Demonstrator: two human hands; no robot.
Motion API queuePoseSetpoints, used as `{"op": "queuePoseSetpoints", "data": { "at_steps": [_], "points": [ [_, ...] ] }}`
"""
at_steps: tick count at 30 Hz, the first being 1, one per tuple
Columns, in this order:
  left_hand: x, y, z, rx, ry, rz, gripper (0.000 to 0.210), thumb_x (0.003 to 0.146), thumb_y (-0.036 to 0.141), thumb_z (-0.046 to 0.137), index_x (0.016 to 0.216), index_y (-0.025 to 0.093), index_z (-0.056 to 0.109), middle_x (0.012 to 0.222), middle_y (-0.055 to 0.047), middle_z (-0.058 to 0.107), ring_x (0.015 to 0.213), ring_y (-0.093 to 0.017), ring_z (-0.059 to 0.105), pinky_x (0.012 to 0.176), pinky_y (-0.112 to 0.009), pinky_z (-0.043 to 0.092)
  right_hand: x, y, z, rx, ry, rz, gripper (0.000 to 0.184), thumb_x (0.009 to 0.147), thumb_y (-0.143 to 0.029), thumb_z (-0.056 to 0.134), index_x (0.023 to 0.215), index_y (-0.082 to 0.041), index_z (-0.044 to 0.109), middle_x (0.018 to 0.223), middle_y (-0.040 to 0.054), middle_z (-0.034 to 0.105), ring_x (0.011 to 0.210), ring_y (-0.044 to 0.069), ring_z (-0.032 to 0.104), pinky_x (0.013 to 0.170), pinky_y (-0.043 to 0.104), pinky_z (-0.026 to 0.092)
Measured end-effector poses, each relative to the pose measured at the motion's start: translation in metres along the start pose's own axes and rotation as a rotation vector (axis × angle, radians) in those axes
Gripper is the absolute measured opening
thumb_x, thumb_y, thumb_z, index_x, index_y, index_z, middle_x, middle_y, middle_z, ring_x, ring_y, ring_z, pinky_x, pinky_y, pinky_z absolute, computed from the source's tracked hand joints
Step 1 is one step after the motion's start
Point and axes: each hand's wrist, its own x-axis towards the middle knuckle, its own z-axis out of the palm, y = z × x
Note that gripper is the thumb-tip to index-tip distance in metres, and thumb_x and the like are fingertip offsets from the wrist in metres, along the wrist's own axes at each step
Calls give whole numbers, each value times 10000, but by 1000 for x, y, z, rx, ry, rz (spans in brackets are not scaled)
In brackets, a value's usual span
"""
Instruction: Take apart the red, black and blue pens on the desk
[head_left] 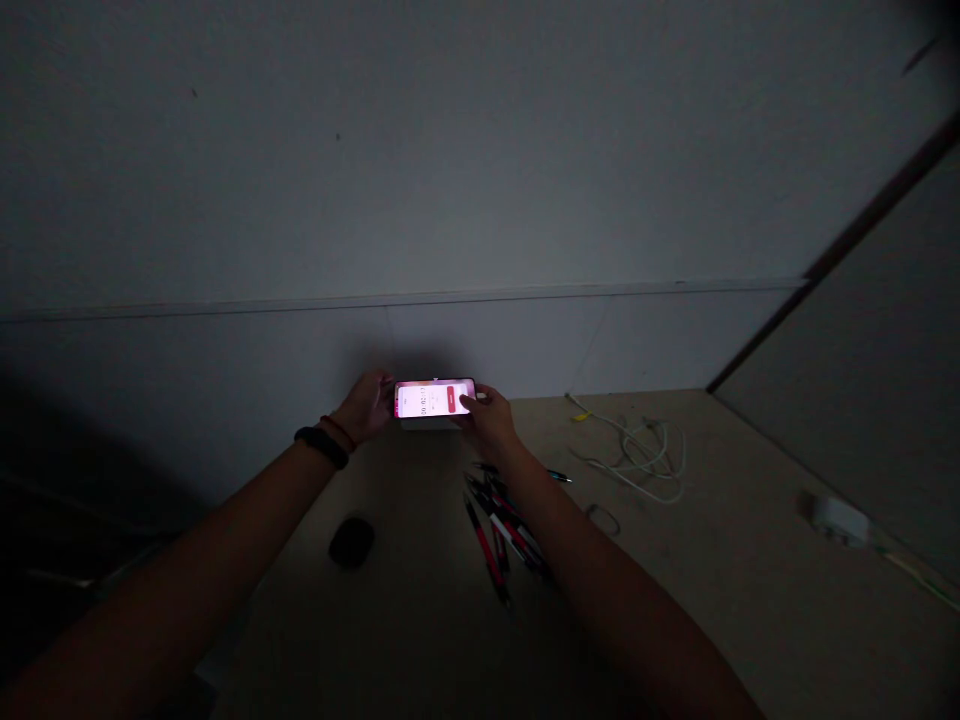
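Observation:
A lit smartphone (pixel 424 400) is held sideways near the wall, its bright screen showing a timer-like display and a red button. My left hand (pixel 369 405) grips its left end, the fingers partly in shadow. At the right end my right hand (pixel 486 415) closes round the phone, with the thumb over the screen by the red button. Just under the phone shows the edge of a pale, box-like object (pixel 431 425), mostly hidden. Several pens (pixel 495 550), red, black and white, lie in a loose pile below, partly covered by my right forearm.
A coiled white cable (pixel 652 460) lies on the table (pixel 720 560) to the right, with a thin loop (pixel 602 518) nearby. A white plug or adapter (pixel 841 520) sits farther right. A dark rounded object (pixel 351 542) rests at left. The wall (pixel 480 200) rises behind; the room is dim.

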Motion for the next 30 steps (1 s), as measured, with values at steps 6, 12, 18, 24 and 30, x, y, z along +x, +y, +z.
{"op": "queuePoseSetpoints", "data": {
  "at_steps": [6, 12, 18, 24, 30],
  "points": [
    [-25, 4, 5, -64, -199, -150, 290, 848, 399, 551, 1044, 209, 650, 1052, -131, 715, 969, -242, 687, 780, -352, 566, -1, 0, -1, 38, 63, 29, 286, 765, -152, 680, 1011, -222, 552, 907, 25, 641, 824, 210, 717, 719, 419, 653],
    [-17, 1, 3, 28, -92, -125, 225, 783, 357, 622, 936, 202, 679, 941, -111, 717, 875, -239, 679, 682, -313, 554, -3, -4, 0, 63, -9, 38, 251, 814, -217, 637, 1036, -237, 521, 977, 43, 636, 850, 206, 702, 712, 430, 650],
    [-19, 5, -1, 146, -105, -92, 181, 777, 349, 643, 861, 202, 709, 901, -107, 704, 772, -221, 658, 626, -303, 524, -7, -5, 3, 41, -46, -13, 373, 749, -186, 692, 1067, -254, 508, 961, 17, 599, 882, 198, 674, 730, 433, 649],
    [-22, 6, -4, 141, -112, -109, 153, 762, 291, 657, 862, 193, 718, 921, -102, 708, 793, -217, 671, 638, -296, 517, -10, -3, 6, -12, -42, -38, 503, 675, -113, 720, 1093, -262, 485, 973, 14, 597, 874, 203, 671, 702, 421, 658],
    [-21, 6, -2, 113, -83, -112, 117, 773, 306, 640, 812, 210, 695, 866, -89, 716, 793, -216, 673, 645, -294, 515, -10, -3, 2, -41, -66, -43, 659, 593, -58, 753, 1150, -260, 465, 1009, 26, 622, 901, 228, 684, 712, 427, 654]
  ]
}}
